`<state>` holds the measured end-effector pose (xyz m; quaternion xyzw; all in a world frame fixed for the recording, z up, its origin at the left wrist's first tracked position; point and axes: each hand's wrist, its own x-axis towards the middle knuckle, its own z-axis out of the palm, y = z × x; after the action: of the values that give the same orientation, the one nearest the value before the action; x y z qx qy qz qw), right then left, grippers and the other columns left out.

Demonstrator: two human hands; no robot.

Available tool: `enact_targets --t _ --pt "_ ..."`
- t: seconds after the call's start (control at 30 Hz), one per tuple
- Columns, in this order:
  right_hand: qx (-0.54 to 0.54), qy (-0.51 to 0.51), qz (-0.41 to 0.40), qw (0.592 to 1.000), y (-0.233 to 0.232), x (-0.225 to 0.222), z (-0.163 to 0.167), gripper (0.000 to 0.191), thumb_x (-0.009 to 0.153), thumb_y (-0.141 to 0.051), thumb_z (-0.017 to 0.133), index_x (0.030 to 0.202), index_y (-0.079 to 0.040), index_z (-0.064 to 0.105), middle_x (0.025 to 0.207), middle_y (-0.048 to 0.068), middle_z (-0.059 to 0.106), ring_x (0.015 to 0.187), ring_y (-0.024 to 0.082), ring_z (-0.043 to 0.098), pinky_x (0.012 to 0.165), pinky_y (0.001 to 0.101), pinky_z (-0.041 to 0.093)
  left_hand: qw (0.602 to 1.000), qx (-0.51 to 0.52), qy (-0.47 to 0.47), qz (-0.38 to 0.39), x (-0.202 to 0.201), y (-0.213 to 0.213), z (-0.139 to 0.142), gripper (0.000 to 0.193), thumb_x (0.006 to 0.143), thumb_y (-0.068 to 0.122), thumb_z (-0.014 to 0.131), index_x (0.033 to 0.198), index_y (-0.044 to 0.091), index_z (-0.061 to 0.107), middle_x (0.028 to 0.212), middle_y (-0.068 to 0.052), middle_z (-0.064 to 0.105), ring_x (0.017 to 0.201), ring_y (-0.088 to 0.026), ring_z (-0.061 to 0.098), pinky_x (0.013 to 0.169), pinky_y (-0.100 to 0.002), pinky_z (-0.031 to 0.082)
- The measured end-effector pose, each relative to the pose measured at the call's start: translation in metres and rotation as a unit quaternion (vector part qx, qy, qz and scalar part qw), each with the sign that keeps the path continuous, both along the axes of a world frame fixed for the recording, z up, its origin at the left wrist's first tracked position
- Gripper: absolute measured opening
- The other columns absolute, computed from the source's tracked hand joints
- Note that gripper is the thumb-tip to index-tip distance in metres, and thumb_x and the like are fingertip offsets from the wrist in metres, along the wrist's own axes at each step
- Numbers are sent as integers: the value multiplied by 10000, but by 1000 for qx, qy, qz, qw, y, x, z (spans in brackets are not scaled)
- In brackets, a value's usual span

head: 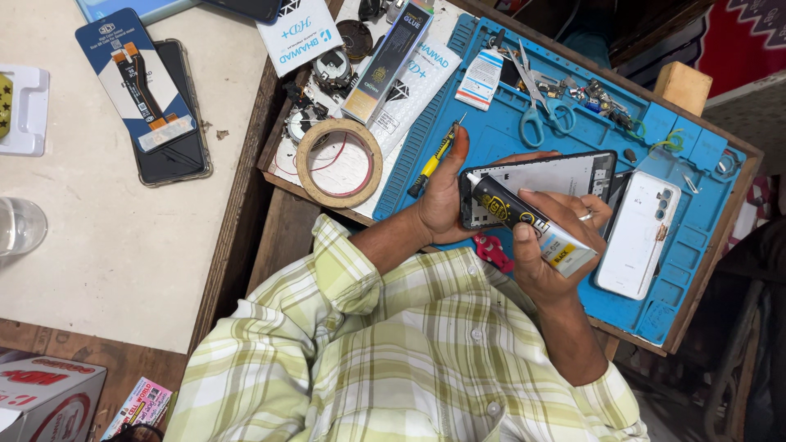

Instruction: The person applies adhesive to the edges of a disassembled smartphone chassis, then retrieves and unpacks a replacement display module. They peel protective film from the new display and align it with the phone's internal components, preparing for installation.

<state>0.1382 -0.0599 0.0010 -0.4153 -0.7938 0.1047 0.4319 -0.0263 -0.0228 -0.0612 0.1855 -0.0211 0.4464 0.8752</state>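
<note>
While the left hand (pixel 446 196) cradles the phone frame (pixel 540 184) above the blue repair mat (pixel 508 135), fingers curled round its edge, the right hand (pixel 548 245), closed on the black glue tube (pixel 524 221), might squeeze excess adhesive beyond the frame's rim.

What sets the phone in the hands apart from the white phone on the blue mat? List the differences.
The held phone has a black frame and shows its opened, pale inside; the white phone shows its closed back with camera lenses.
The held phone is gripped by the left hand, with the right hand bringing a black glue tube to its edge; the white phone lies untouched on the blue mat.
Both are flat and rectangular.
</note>
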Motion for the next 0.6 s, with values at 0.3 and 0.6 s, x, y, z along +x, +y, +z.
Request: enact_targets --t 0.3,0.6 --pt "-3 8 8 1000 0 -1 1 329 1018 -344 649 1157 -58 734 1011 88 750 905 179 614 960 342 362 1000 0 9 3 0 0 2 1230 865 937 213 1637 -15 319 1589 -251 458 1473 -317 484 1244 -452 429" --pt "-25 3 13 1000 -2 -2 6 314 1000 -339 649 1122 -63 738 983 73 739 844 171 603 964 339 355 1000 -7 7 -1 0 0 2 1230 864 934 241 1642 -16 310 1592 -248 454 1472 -307 485 1250 -441 421"
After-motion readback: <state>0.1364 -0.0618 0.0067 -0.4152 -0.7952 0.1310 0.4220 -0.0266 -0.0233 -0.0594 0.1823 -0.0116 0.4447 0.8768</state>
